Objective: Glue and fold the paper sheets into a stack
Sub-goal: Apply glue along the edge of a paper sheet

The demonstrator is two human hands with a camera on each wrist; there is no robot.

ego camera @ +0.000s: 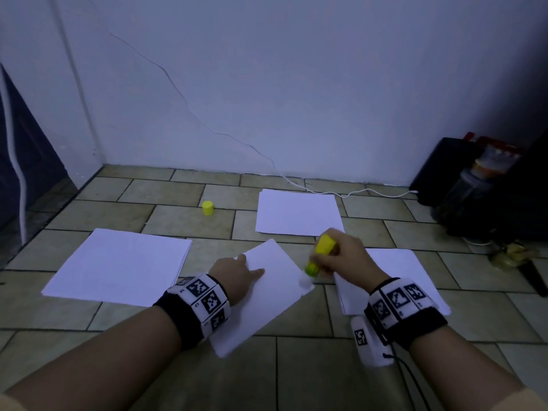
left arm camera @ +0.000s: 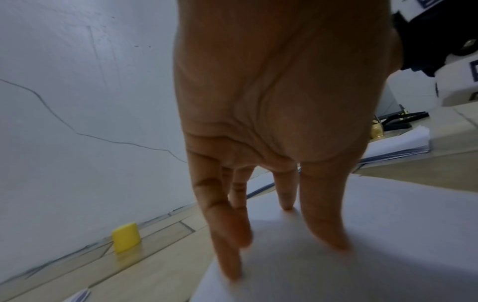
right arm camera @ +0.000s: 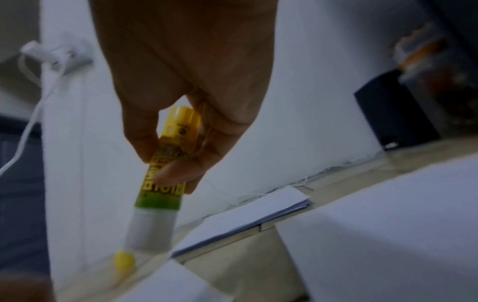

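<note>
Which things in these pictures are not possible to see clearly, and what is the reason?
- Glue stick tip, head view: motion blur, so contact with the middle sheet is unclear.
- Label on it, right wrist view: blurred, partly under the right hand fingers.
- Sheet's near-left corner, head view: hidden by the left hand wrist.
- Jars at right, head view: too dark.
</note>
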